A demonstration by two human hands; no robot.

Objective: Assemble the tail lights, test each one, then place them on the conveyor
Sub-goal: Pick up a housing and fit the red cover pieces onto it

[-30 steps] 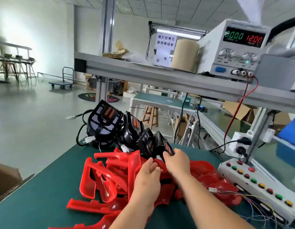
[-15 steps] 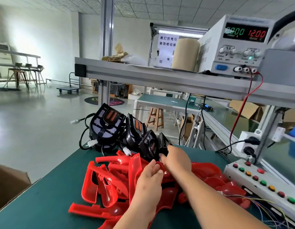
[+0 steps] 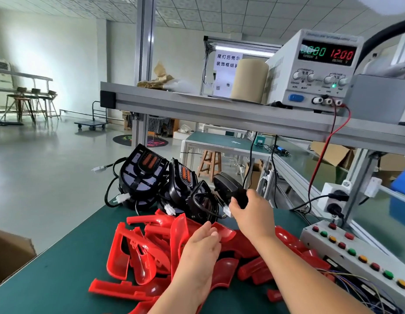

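Right hand (image 3: 251, 214) gripping black housing (image 3: 226, 184), left hand (image 3: 203, 243) on red lenses (image 3: 138, 257)

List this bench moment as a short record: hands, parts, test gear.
right hand: grips a black housing at the right end of the row
left hand: fingers curled on a red lens atop the heap
other housings: three in a row on the green mat, wires attached
red lenses: loose heap in front of the row
power supply: on the shelf, voltage reads 12.00
button box: right of the heap
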